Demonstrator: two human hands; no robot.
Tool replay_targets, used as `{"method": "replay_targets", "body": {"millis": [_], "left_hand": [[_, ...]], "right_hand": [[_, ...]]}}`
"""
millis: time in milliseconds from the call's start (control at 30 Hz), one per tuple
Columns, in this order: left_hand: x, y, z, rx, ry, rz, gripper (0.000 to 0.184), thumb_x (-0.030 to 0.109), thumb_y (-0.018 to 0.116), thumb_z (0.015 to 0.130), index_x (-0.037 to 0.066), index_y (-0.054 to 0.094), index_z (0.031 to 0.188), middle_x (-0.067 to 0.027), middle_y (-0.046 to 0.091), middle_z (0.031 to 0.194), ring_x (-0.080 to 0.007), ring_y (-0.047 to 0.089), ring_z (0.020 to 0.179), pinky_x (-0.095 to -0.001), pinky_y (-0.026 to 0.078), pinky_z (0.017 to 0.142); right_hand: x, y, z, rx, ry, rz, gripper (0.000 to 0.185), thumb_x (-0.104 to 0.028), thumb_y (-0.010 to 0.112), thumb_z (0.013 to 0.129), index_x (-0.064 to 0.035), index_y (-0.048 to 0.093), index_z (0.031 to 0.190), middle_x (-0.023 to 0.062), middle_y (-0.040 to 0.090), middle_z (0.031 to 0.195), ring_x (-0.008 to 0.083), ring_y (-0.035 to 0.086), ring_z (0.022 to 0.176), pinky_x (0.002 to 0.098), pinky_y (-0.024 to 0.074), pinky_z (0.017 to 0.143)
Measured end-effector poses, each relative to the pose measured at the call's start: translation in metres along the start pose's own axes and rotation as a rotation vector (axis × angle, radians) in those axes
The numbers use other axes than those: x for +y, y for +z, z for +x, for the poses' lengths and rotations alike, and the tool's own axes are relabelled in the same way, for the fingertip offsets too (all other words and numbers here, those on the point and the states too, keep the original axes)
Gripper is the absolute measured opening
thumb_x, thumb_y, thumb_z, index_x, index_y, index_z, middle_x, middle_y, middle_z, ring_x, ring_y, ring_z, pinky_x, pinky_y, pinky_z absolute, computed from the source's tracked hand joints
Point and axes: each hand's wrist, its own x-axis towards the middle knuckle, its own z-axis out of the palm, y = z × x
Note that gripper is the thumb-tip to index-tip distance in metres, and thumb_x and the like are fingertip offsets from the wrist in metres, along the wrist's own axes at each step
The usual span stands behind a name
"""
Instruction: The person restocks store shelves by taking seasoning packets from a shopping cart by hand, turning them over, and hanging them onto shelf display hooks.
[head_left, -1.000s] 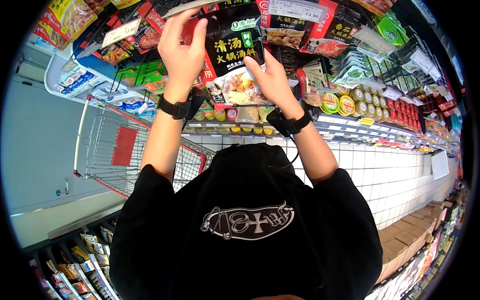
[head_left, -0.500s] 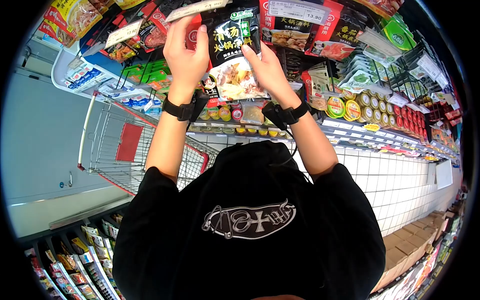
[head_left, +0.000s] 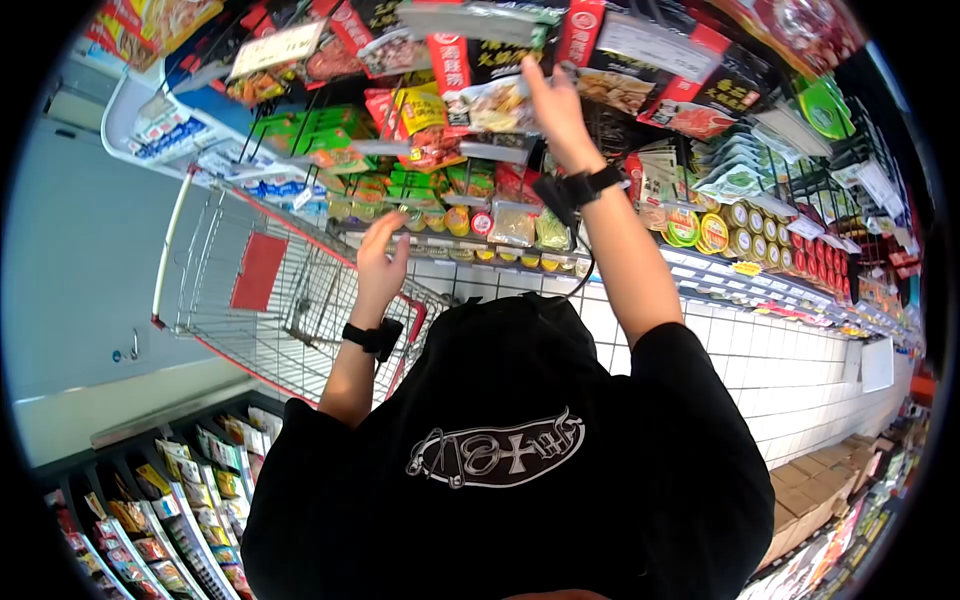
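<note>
My right hand (head_left: 556, 108) is raised at the shelf, at the right edge of a black and red food pouch (head_left: 495, 103) that hangs under a price tag. Its thumb and fingers are apart, and no item shows inside them. Lower and to the left, my left hand (head_left: 382, 262) is empty with its fingers apart, in front of the lower shelf edge and beside the cart. A red and yellow packet (head_left: 422, 122) hangs left of the pouch. Both wrists wear black straps with small devices.
A wire shopping cart (head_left: 260, 270) with a red panel stands at the left. Jars and cans (head_left: 755, 232) line the shelf at the right. Cardboard boxes (head_left: 815, 485) lie at the lower right, and a packet rack (head_left: 165, 500) stands at the lower left.
My left hand has dropped down and left, away from the pouch. My right hand has moved slightly up and right, its fingers off the pouch's front. The pouch now hangs higher among the others.
</note>
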Motion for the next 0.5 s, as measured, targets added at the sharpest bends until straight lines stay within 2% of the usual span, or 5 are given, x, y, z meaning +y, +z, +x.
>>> {"method": "replay_targets", "body": {"millis": [100,167,200,367,500], "left_hand": [[-0.048,-0.002,-0.069,-0.216,-0.462,-0.082,0.034,0.011,0.063,0.082,0.003,0.059,0.115,-0.0187,0.061,0.112,-0.0364,0.057,0.104,-0.0393,0.045,0.089],[-0.099,0.004,-0.129,-0.339,-0.351,0.064,0.044,0.018,0.065,0.082,0.005,0.054,0.123,-0.0203,0.059,0.116,-0.0365,0.055,0.109,-0.0400,0.044,0.092],[-0.114,0.004,-0.155,-0.415,-0.425,0.068,0.050,0.023,0.066,0.082,0.004,0.051,0.127,-0.0214,0.058,0.119,-0.0368,0.054,0.112,-0.0404,0.043,0.094],[-0.143,0.002,-0.257,-0.685,-0.937,-0.089,0.062,0.035,0.067,0.082,0.004,0.047,0.132,-0.0249,0.059,0.116,-0.0382,0.054,0.114,-0.0402,0.044,0.095],[-0.147,0.004,-0.297,-0.723,-0.846,-0.039,0.041,0.024,0.061,0.086,0.007,0.055,0.123,-0.0219,0.063,0.109,-0.0390,0.059,0.103,-0.0416,0.048,0.084]], "right_hand": [[0.026,0.015,0.028,0.125,0.050,0.095,0.062,-0.045,0.063,0.087,0.0079,0.053,0.118,0.0136,0.064,0.105,0.0201,0.059,0.094,0.0311,0.0455,0.082],[0.044,0.010,0.041,-0.037,0.060,0.182,0.057,-0.041,0.064,0.088,0.0078,0.053,0.115,0.0089,0.063,0.100,0.0151,0.056,0.088,0.0288,0.0449,0.077],[0.041,0.013,0.036,-0.002,0.030,0.189,0.045,-0.042,0.063,0.088,-0.0026,0.059,0.108,-0.0038,0.056,0.082,0.0058,0.046,0.075,0.0264,0.0367,0.062],[0.034,0.001,-0.006,-0.053,-0.091,-0.012,0.049,-0.025,0.062,0.090,-0.0022,0.046,0.130,0.0058,0.058,0.117,0.0127,0.054,0.098,0.0228,0.0413,0.078],[0.036,-0.025,-0.079,-0.011,-0.083,-0.166,0.046,-0.021,0.063,0.089,-0.0034,0.048,0.129,0.0098,0.060,0.114,0.0162,0.056,0.104,0.0295,0.0441,0.090]]}}
